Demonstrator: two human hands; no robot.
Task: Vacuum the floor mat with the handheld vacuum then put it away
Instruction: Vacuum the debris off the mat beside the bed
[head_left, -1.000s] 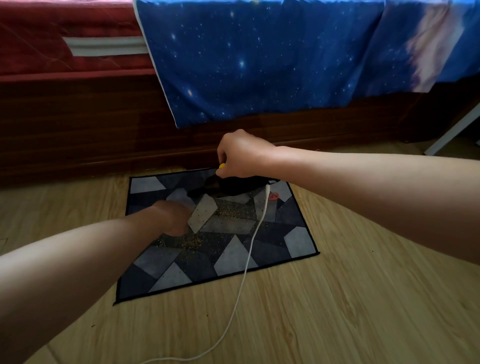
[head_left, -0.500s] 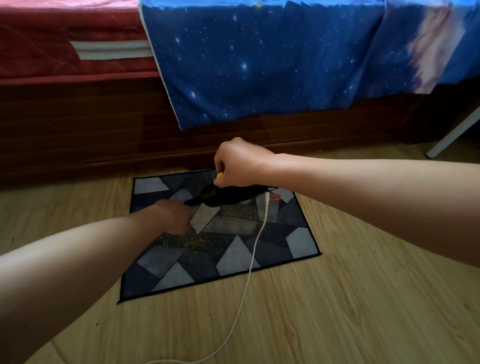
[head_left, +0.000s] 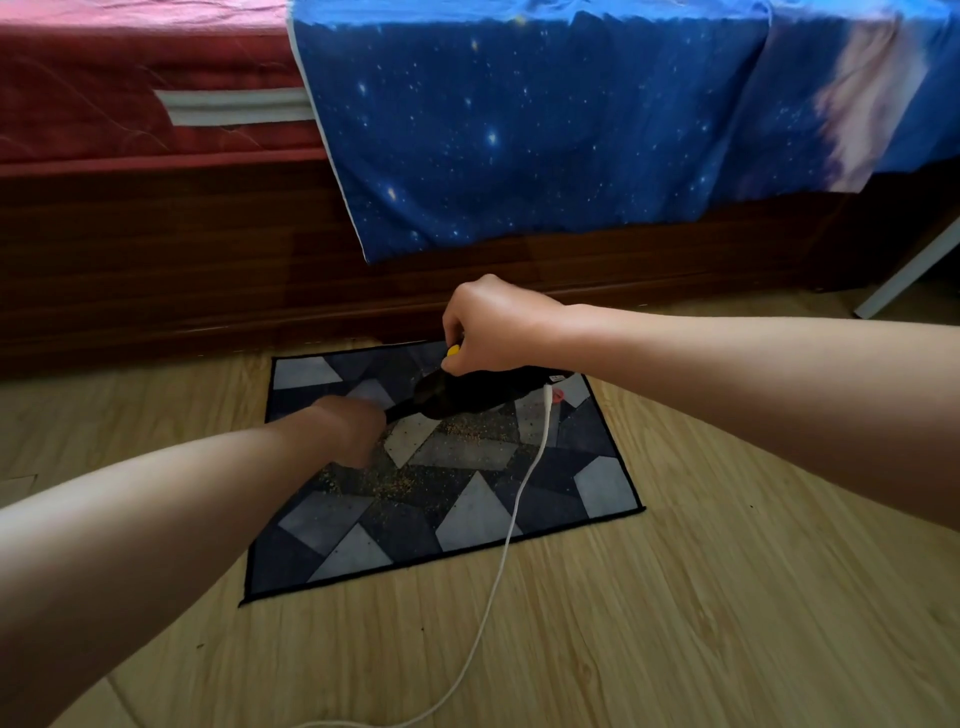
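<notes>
Vacuum (head_left: 460, 400) shifted leftward over mat (head_left: 467, 519), right hand (head_left: 493, 327) gripping it

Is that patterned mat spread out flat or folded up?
Spread flat: the floor mat lies open on the wooden floor under the handheld vacuum, edges straight, no fold visible.

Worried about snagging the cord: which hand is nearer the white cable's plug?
Right. The right hand grips the handheld vacuum just above the plug; the left hand is farther off, by the nozzle tip.

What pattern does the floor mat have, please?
The floor mat shows grey and navy geometric patches; head view.
</notes>
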